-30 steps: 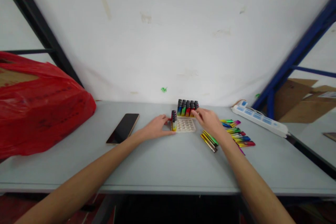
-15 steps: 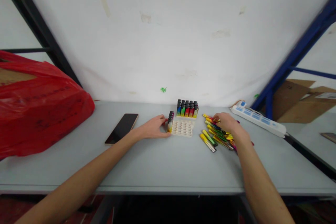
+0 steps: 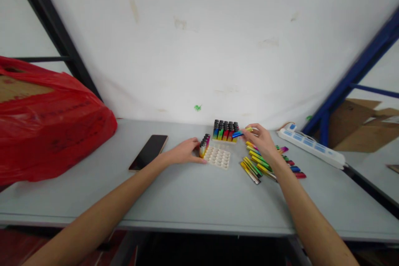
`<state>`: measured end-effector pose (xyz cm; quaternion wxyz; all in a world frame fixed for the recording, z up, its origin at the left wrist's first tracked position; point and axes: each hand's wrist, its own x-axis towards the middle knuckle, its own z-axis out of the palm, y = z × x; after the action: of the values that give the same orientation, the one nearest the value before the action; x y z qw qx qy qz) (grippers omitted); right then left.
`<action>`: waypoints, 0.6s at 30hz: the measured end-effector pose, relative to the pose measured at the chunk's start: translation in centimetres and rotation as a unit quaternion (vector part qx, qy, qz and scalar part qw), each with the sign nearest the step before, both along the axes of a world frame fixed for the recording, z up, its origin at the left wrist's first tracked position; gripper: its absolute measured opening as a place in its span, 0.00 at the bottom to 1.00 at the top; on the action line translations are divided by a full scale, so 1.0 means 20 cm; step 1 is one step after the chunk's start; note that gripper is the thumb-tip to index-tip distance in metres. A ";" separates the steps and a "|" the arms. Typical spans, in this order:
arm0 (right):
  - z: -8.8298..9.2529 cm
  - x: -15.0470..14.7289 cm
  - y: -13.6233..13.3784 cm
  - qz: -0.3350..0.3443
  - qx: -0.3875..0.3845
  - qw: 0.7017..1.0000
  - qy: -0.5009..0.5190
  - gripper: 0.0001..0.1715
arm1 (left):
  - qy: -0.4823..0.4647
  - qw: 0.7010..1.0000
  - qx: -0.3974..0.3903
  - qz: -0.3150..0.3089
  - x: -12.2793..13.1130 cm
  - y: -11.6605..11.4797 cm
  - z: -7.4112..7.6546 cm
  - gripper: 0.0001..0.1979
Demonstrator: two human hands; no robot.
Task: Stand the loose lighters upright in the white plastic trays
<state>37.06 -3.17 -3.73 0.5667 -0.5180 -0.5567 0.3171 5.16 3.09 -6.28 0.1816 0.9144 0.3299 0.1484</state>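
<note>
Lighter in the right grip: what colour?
The lighter is part blue, part yellow; head view shows it.

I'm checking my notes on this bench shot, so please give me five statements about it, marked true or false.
1. The right hand holds a blue-and-yellow lighter. True.
2. The phone lies right of the pale tray. False: it lies left of it.
3. The left hand is at the short row of lighters. True.
4. The red bag sits between the hands. False: it is left of the phone.
5. The power strip is white and blue. True.
</note>
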 end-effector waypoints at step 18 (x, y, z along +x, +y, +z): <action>-0.12 -0.28 -0.02 0.192 -0.111 0.970 0.099 0.24 | -0.003 0.998 0.057 -0.014 0.00 -0.01 -0.05 0.30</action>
<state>31.45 -3.63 -6.04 0.4866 -0.4270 -0.5484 0.5293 5.20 2.97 -7.35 0.1321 0.9275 0.3073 0.1668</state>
